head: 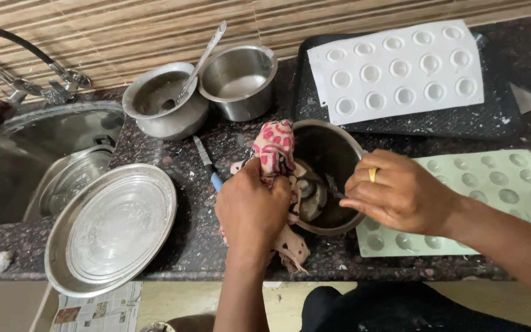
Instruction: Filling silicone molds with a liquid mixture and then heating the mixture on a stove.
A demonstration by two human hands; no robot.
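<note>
**Both hands busy at the dark pot, middle of the worktop**

Starting from the far left, I've got a steel sink [7, 154] with a tap [32, 67] arching over it and what looks like a lid or plate lying inside. Just right of that, a big round steel plate [112, 229] sits on the dark speckled worktop [192, 240], hanging over the front edge a bit. Behind it are two steel pots side by side: the left pot [164, 101] has a spoon [199, 61] leaning in it, the right pot [239, 80] has something pale at the bottom. A blue-handled knife [207, 163] lies on the worktop between those pots and my hands.

My left hand [252, 206] is closed tight on a pink patterned cloth [275, 147], which is pressed against the left rim of the dark pot [327, 160]. That pot sits dead centre, tilted toward me, with some pale stuff in the bottom. My right hand [397, 193], ring on one finger, is pinched shut on a thin utensil [333, 187] poking down into the pot; can't tell what kind exactly.

Further right, a white mould sheet [401, 67] with round cavities rests on a black tray [487, 117] at the back, and a pale green mould sheet [505, 184] lies right beside the pot, under my right wrist.
</note>
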